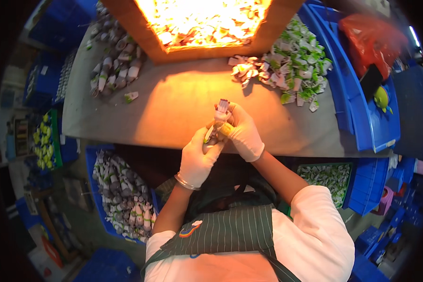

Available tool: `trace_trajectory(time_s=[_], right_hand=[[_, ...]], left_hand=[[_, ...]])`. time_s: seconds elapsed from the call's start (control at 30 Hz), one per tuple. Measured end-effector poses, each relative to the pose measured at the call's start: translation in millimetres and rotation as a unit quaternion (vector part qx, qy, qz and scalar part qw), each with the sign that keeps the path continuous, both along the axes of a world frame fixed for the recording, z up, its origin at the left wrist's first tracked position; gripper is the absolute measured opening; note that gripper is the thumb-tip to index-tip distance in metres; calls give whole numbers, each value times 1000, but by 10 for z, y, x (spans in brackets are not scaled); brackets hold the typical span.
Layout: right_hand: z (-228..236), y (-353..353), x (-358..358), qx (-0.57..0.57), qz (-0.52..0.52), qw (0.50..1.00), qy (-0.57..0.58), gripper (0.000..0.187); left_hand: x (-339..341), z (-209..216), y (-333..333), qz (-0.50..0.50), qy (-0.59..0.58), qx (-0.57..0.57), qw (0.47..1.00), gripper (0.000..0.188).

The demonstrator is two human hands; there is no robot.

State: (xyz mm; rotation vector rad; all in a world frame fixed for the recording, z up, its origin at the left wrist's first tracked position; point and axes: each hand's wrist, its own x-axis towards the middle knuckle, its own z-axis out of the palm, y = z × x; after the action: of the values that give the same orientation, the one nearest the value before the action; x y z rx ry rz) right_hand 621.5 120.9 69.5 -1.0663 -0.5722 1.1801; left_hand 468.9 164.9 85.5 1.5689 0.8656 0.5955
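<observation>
The left hand (199, 157) and right hand (243, 134), both in pale gloves, meet at the centre of the frame over the near edge of the grey table (174, 113). Their fingers are closed together around a small whitish piece (222, 107), whose ribbed pinkish end points up between them; the fingers hide how its lower part is gripped. A yellow band (226, 129) shows at the right fingers, too small to identify. At the upper left lies a heap of grey-and-white pieces (120, 70), with one green-tipped scrap (131, 97) just below it. At the top centre, a wooden frame (207, 55) surrounds a brightly lit pile (207, 28). Green-and-white bits (301, 66) spread at the upper right, near a blue tray (378, 124) and a red bag (369, 40). At the lower left, a blue bin (91, 174) holds more grey and white pieces.
</observation>
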Motion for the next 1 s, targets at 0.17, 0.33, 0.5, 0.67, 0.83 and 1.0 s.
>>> trace_trajectory(time_s=[0.17,0.33,0.5,0.67,0.83,1.0], right_hand=[[295,-400,795,-88,-77,831,-543,26],[195,-607,1271,-171,-132,633,-744,25],[159,-454,1150,-103,-121,654,-739,19],[59,-135,464,10,-92,923,-374,28],[206,86,-62,65,20,987,-145,50],[181,128,-87,71,45,936,-341,49]], left_hand=[[24,200,75,-14,-78,-269,960,37],[22,132,119,-13,-98,-312,945,36],[83,235,80,-9,-101,-331,938,33],[117,195,96,46,-148,-345,926,35],[43,199,147,117,-171,-274,939,36],[-124,229,270,120,-173,-247,946,37]])
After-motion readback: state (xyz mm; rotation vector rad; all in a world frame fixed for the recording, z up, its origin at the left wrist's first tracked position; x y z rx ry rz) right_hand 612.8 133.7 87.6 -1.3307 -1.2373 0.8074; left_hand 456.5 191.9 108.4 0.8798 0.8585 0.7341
